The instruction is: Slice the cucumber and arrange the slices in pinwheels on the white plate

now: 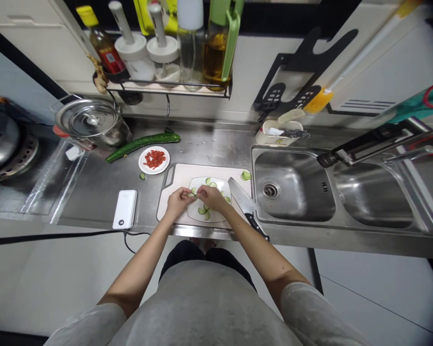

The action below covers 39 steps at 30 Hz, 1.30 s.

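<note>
Both hands meet over a white square plate (216, 185) that rests on a pale cutting board (178, 175). My left hand (178, 199) and my right hand (211, 197) pinch a thin cucumber slice (194, 192) between their fingertips. Several more green cucumber slices lie around the plate's rim. A cleaver (242, 197) lies on the board's right side, its black handle over the counter edge. A small stack of cucumber slices (246, 175) sits at the board's far right corner.
A whole cucumber (144, 142) and a small white dish of red berries (154, 159) lie behind the board. A white power bank (125, 209) with a cable sits to the left. A lidded steel pot (92, 122) stands at left, a double sink (296, 192) at right.
</note>
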Available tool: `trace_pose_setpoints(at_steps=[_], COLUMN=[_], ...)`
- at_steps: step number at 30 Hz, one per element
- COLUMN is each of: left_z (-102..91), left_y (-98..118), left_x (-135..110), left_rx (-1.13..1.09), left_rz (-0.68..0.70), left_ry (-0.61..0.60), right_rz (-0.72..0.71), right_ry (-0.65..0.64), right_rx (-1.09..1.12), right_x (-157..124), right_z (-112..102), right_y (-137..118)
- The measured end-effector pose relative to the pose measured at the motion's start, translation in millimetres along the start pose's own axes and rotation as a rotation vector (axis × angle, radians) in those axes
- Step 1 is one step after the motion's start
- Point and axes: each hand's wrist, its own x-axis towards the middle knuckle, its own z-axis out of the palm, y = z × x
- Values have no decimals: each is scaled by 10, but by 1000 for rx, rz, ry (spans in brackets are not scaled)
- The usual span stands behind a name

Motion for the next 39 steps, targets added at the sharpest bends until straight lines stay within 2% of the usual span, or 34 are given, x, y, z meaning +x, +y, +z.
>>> trace_pose_setpoints(at_steps=[5, 10, 14, 27, 39], left_z=[-10, 8, 18, -12, -42], left_y=[23, 62, 75, 85, 46], left_x=[4, 10, 19, 30, 25], left_rx=[326, 507, 545, 646, 671], left_rz=[38, 107, 160, 210, 212], left_ry=[39, 52, 60, 25, 12], right_rz=[-4, -8, 1, 30, 90], right_ry=[8, 5, 5, -13, -18], right_rx=[-86, -156, -218, -508, -517], right_x=[46, 66, 69, 62, 111], right_z=[34, 53, 58, 115, 143], right_y=[12, 18, -5, -97, -58])
